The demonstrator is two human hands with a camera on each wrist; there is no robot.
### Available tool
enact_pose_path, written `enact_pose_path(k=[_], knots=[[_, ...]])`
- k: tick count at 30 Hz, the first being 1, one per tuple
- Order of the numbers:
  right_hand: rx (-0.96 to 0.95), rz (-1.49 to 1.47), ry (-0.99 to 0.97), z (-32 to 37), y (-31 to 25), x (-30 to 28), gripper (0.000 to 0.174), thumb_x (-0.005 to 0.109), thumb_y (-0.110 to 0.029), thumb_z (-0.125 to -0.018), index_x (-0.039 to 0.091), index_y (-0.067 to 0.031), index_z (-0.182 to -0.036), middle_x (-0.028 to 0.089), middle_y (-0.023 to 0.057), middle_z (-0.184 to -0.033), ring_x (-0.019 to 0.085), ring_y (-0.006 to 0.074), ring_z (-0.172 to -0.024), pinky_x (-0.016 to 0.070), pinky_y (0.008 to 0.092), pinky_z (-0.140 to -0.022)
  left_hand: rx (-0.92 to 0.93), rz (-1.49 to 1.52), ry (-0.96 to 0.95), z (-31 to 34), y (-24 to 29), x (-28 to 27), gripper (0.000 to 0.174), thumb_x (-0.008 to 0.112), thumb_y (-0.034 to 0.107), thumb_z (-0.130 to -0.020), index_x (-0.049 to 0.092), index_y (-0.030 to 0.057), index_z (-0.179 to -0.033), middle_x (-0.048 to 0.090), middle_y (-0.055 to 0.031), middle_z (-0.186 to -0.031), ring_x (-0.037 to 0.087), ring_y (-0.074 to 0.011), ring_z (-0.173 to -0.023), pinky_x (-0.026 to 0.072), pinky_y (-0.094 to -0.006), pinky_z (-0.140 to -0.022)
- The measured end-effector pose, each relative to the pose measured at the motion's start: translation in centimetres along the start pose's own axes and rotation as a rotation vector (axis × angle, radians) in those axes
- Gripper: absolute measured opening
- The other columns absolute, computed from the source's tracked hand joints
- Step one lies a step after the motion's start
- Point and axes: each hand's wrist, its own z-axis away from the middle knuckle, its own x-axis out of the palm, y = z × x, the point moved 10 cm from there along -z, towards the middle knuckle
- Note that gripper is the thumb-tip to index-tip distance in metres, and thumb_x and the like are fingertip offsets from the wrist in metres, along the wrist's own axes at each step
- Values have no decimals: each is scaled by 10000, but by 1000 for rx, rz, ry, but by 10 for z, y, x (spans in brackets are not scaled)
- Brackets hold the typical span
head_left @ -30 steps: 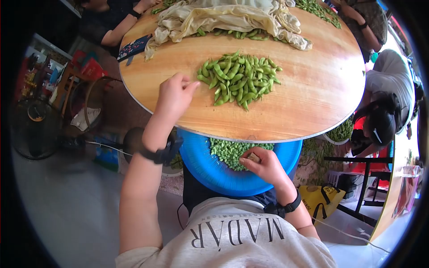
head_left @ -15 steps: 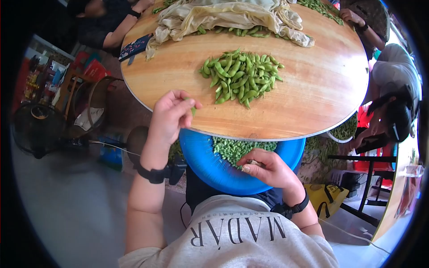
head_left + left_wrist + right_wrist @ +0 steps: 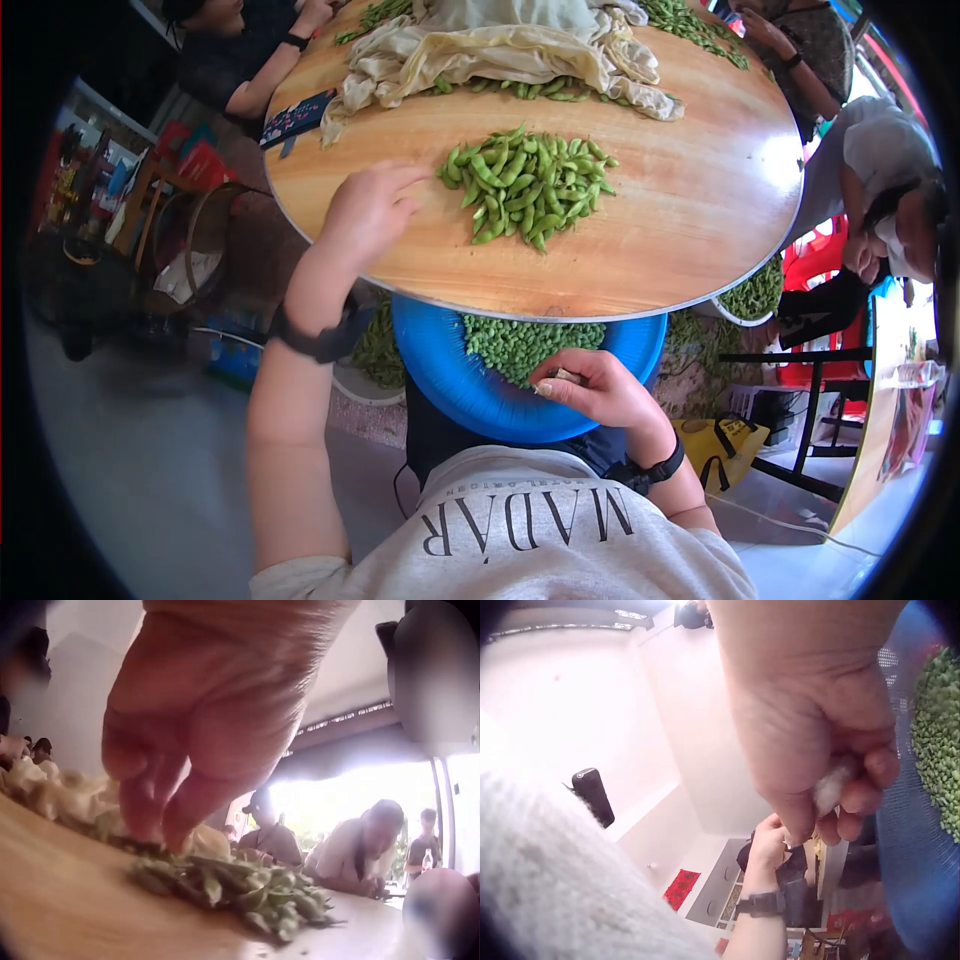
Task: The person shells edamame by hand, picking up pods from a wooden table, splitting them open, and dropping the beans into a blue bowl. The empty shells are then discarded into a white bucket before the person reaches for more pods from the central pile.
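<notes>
My left hand reaches over the round table at the left edge of a heap of green soybean pods. In the left wrist view its fingers point down and apart close over the pods, with no pod between them. Over the near rim of a blue basin, my right hand curls its fingers round a small whitish piece whose kind I cannot tell. Shelled green beans lie in the basin under the table's edge.
Crumpled pale cloth covers more pods farther back on the wooden table. A dark patterned pouch lies at its left edge. Other people sit or bend around the table. A yellow bag stands on the floor at right.
Half a second ago my left hand was back at the table's edge with a pod; now it is out by the heap, and that pod no longer shows. My right hand stays over the basin.
</notes>
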Motion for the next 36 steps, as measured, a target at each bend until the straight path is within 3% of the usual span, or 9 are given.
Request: enact_pose_path(k=[4, 5, 6, 11, 14, 17, 20, 26, 36], knots=[[-59, -37, 46, 2, 9, -8, 207, 612, -207, -833, 620, -4, -875, 558, 59, -640, 497, 109, -608, 419, 283, -555, 138, -103, -122, -51, 13, 46, 365, 603, 40, -698, 596, 46, -1062, 567, -154, -1107, 538, -308, -1021, 437, -383, -849], [-59, -71, 76, 6, 15, -12, 216, 607, -216, -834, 615, -3, -864, 552, 69, -625, 500, 120, -593, 419, 298, -548, 170, -51, -29, -53, 8, 48, 350, 587, 32, -690, 607, 70, -1038, 602, -146, -1011, 563, -343, -921, 461, -379, -780], [-143, -8, 84, 10, 13, -16, 219, 599, -216, -843, 611, -3, -891, 568, 72, -665, 517, 126, -614, 426, 287, -565, 56, -32, -193, -55, 13, 53, 364, 589, 27, -686, 607, 76, -1047, 593, -162, -1029, 567, -332, -925, 461, -382, -769], [-184, -62, 101, 10, 17, -23, 250, 600, -239, -829, 595, 10, -839, 523, 94, -604, 496, 153, -567, 413, 308, -549, 11, -56, -120, -35, 0, 48, 324, 615, 15, -673, 586, -23, -994, 598, -178, -909, 575, -339, -839, 455, -366, -755], [-180, -53, 73, 6, 16, -15, 258, 604, -245, -826, 594, 12, -839, 526, 93, -608, 492, 155, -567, 411, 311, -548, 40, 75, -56, -25, 11, 37, 258, 603, 6, -723, 582, -37, -976, 609, -135, -859, 598, -245, -703, 479, -310, -637], [-183, -71, 74, 9, 13, -11, 262, 605, -249, -824, 594, 12, -844, 535, 93, -618, 491, 158, -571, 412, 312, -551, -255, 377, 43, -16, -11, 32, 193, 578, 18, -788, 585, -36, -973, 601, -81, -827, 558, -126, -563, 447, -238, -488], [-180, -51, 76, 12, 11, -9, 265, 606, -252, -823, 596, 11, -849, 543, 98, -630, 496, 160, -581, 414, 313, -556, -193, 631, 73, -16, -36, 43, 160, 550, 36, -830, 578, -29, -974, 599, -66, -829, 512, -66, -489, 397, -200, -410], [-156, -55, 80, 16, 14, -2, 258, 600, -251, -835, 599, 7, -848, 538, 69, -628, 489, 128, -595, 415, 298, -559, -254, 530, 56, -10, -23, 38, 130, 520, 24, -830, 562, -20, -945, 609, -74, -873, 498, -73, -473, 401, -207, -423], [-177, -9, 137, 15, 6, -2, 269, 580, -254, -853, 604, 11, -887, 570, 97, -711, 531, 145, -662, 439, 296, -604, -328, 900, 188, -9, -35, 27, 186, 576, 58, -814, 554, -10, -986, 602, -56, -856, 471, -46, -507, 355, -181, -421]])
